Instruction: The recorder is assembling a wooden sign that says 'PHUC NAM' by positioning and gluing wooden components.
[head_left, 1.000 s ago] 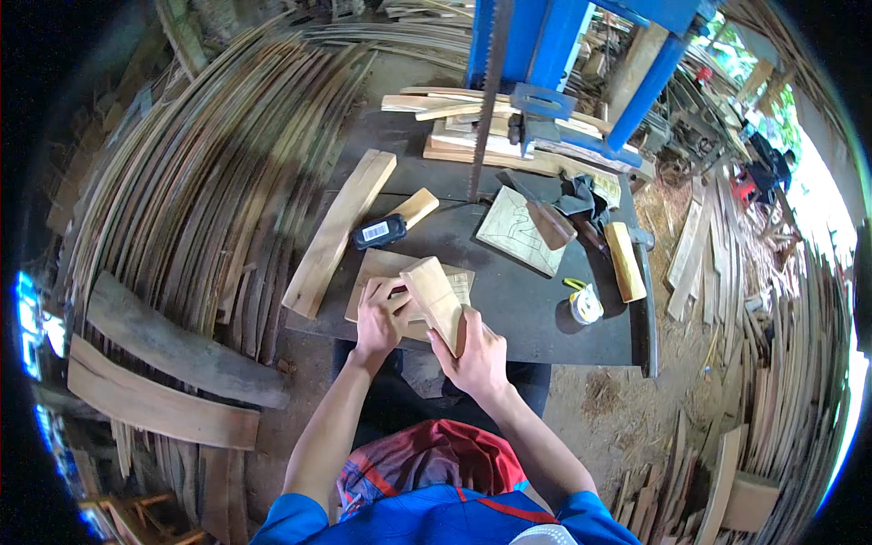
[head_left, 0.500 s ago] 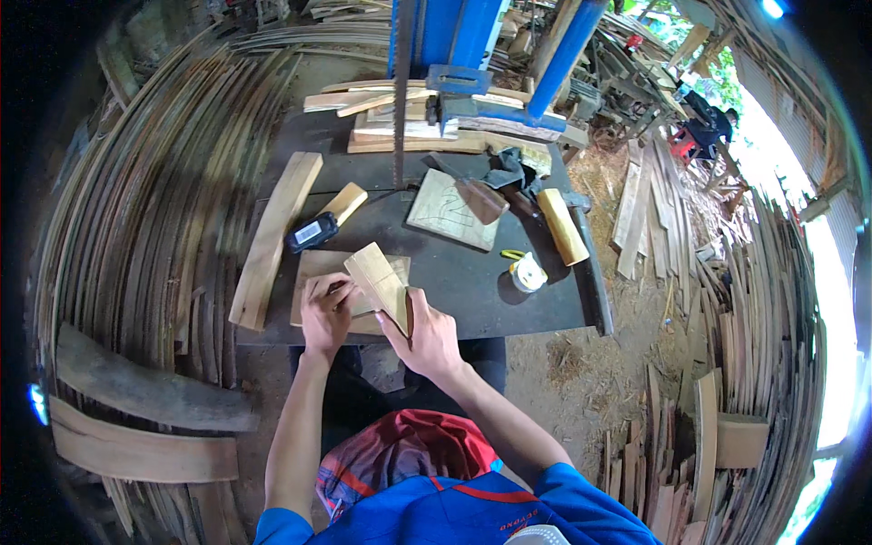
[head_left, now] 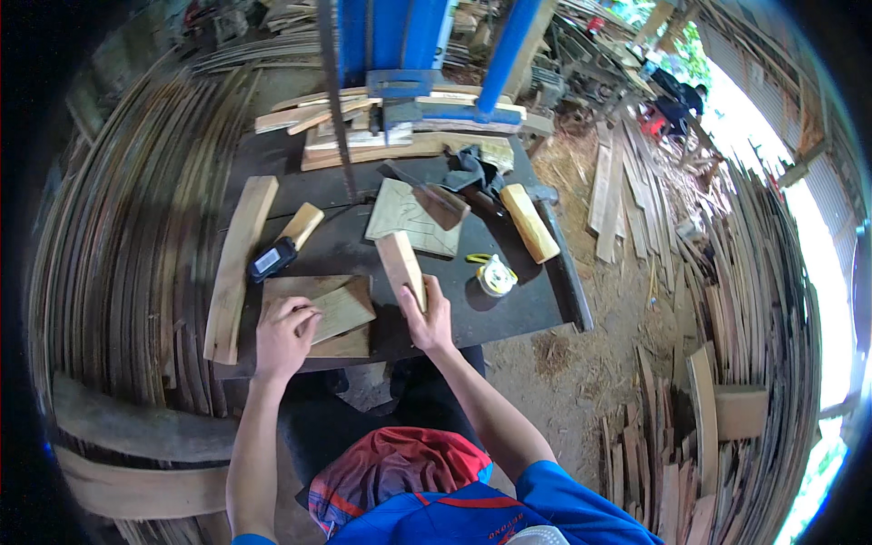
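My right hand [head_left: 429, 316] grips a squared wooden block [head_left: 398, 259], holding it tilted over the dark metal table [head_left: 445, 318]. To its left, my left hand [head_left: 283, 334] is closed, fingers curled at the edge of a thin, pale piece of wood [head_left: 343, 311]. What those fingertips pinch, if anything, is hidden. That pale piece lies on a flat brown board [head_left: 350, 343] by the table's near edge. Beyond the right hand lies a square board [head_left: 395, 213] with dark curved lines drawn on it.
A toothed saw blade [head_left: 333, 100] runs vertically by a blue machine frame [head_left: 391, 36]. On the table are a tape measure [head_left: 495, 277], a black device [head_left: 272, 259], a long plank [head_left: 241, 272] and a rounded wood piece [head_left: 530, 222]. Stacked strips [head_left: 136, 227] line the left; a person [head_left: 677, 100] is far right.
My hands have moved apart, the right carrying the block away from the brown board. The pale piece on that board now shows more fully beside my left hand. The view has shifted.
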Motion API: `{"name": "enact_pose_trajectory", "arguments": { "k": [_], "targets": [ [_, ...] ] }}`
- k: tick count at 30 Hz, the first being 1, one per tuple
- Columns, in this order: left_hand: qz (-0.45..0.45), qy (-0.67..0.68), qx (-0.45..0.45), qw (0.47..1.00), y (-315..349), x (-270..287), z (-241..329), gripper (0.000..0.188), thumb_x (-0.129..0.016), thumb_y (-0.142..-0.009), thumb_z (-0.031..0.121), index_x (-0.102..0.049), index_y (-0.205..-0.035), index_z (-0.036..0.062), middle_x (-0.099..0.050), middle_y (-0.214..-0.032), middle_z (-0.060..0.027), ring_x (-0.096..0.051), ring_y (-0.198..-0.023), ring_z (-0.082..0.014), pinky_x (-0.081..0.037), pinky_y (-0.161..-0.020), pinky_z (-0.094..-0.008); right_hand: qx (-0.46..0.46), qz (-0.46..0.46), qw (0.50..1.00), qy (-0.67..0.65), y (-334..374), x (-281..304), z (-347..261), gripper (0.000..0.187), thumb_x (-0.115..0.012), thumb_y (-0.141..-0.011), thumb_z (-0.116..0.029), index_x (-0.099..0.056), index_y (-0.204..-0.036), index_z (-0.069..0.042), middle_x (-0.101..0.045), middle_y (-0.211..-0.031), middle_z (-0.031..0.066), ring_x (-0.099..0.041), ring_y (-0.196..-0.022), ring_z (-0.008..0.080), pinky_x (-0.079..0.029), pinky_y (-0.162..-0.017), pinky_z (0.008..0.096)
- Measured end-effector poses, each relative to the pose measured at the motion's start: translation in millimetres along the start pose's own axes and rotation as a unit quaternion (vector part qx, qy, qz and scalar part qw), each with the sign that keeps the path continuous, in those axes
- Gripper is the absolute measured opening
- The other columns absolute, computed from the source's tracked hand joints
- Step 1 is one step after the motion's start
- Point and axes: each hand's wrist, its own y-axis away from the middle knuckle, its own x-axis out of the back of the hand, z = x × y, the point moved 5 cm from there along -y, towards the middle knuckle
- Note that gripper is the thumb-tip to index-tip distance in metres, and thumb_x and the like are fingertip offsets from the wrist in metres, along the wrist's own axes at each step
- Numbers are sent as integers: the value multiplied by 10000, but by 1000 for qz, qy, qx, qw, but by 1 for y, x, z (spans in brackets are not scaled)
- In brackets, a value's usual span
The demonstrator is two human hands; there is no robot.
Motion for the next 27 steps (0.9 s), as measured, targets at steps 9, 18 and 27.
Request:
{"name": "enact_pose_trajectory", "arguments": {
  "k": [9,18,27],
  "targets": [
    [-3,85,68,994,2,9,-10,181,-629,-994,229,-656,-976,52,-685,-885,-131,-680,-778,-312,-516,-674,-396,26,28,999,0,2,-7,6,470,-681,-963,-404,-558,-1119,21,-694,-805,244,-711,-775,294,-535,-689,425],
    [-11,148,113,982,-4,7,-24,143,-641,-980,226,-716,-994,105,-718,-787,-73,-692,-662,-228,-532,-624,-365,-3,15,1000,-26,-2,0,2,379,-641,-1001,-343,-600,-1066,29,-631,-694,86,-563,-616,116,-446,-558,301],
    [96,173,148,969,-10,23,-40,119,-728,-923,174,-770,-1020,120,-737,-751,-3,-622,-601,-36,-492,-561,-223,-18,21,999,-26,-2,-5,14,425,-640,-996,-384,-607,-1091,29,-639,-708,118,-586,-617,149,-454,-561,325]
  ]
}}
